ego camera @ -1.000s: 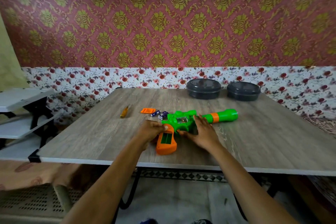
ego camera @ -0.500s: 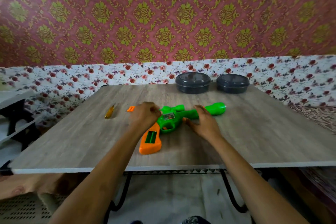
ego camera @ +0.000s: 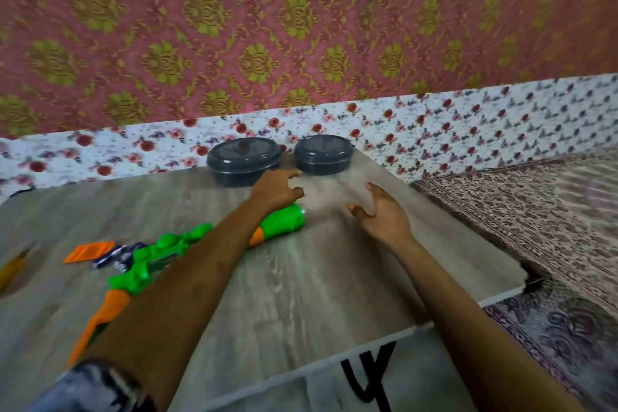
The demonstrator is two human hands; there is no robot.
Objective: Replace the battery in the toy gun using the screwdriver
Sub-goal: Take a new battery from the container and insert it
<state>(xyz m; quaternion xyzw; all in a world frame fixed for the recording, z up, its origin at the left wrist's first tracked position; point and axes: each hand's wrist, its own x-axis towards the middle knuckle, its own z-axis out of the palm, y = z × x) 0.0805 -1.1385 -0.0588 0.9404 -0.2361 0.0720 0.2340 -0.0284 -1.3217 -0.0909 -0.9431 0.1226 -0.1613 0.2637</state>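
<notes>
Hovering empty: left hand (ego camera: 277, 191), right hand (ego camera: 384, 216)

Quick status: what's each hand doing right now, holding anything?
Left hand: open, fingers loosely bent, holding nothing.
Right hand: open, fingers spread, holding nothing.

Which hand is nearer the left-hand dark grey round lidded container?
Left. The left hand hovers just in front of the dark grey round lidded container; the right hand is farther right, clear of it.
</notes>
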